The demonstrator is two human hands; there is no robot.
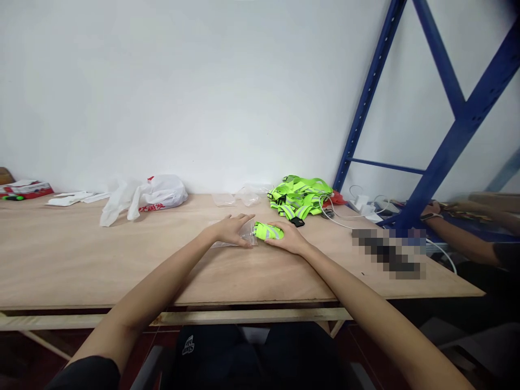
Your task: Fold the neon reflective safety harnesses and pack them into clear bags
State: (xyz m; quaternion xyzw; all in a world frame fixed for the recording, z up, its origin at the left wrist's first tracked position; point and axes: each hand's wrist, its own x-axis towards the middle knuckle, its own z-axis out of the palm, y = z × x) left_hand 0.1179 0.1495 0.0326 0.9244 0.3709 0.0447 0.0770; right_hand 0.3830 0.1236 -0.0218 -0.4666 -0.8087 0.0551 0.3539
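Note:
A rolled-up neon yellow-green reflective strap (268,231) with silver stripes lies in my right hand (289,238), whose fingers wrap its right end. My left hand (231,230) holds a clear plastic bag (247,232), thumb and fingers on either side of its mouth. The left tip of the rolled strap is at the bag's opening; how far inside it reaches I cannot tell. Behind my right hand sits a heap of similar neon straps (300,195) with black buckles.
Several clear bags (247,195) lie by the wall. Left of them are a white plastic bag (164,190) with red print and a red-white box (26,188). White cables (345,219) and a blue metal frame (430,162) stand right, near another person's arm (459,238).

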